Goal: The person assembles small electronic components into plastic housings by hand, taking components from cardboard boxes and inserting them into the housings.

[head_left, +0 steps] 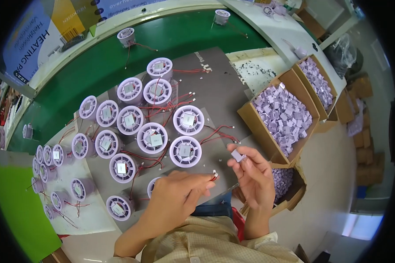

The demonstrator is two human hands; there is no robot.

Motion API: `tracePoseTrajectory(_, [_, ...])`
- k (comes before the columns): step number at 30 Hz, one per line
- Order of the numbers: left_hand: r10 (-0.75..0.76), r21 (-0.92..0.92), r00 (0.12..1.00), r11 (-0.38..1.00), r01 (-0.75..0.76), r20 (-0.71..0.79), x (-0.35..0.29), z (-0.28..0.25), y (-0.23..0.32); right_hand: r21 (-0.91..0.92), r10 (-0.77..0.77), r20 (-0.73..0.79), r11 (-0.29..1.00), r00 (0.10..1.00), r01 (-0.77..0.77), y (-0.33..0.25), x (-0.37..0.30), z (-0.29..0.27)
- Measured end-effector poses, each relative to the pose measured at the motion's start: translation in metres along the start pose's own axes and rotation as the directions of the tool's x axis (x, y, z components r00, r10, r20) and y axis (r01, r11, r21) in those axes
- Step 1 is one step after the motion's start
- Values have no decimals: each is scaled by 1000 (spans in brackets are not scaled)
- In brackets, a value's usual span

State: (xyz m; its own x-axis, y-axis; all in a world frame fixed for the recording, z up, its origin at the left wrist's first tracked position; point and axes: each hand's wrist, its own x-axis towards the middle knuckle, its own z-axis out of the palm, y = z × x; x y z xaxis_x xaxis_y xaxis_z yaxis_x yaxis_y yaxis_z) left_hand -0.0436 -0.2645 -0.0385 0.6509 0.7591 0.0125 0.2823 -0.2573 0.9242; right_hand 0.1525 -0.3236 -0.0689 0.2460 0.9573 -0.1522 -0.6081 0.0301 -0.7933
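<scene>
A pale yellow checked shirt fills the near edge, the forearms reaching past it toward a grey mat. The left hand pinches red wire ending in a white connector; where the wire leads is hidden. The right hand grasps a small lavender block in its fingertips, near the connector but apart from it, beside a cardboard box of similar blocks. That fingertip grasp looks slight, so the block could slip and fall. Red leads cross among round lavender units; a snagged one could tip a unit, and tugging the connector might strain its wire.
</scene>
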Motion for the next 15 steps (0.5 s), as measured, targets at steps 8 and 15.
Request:
tracePoseTrajectory(8, [-68,-126,987,991,50,-146,1,5,4,428,152,67,888,986,-166,17,-2,-13])
tracePoseTrajectory(15, [-14,-83,990,997,3,-138,-4,2,2,331,66,119,938,991,-102,17,-8,0])
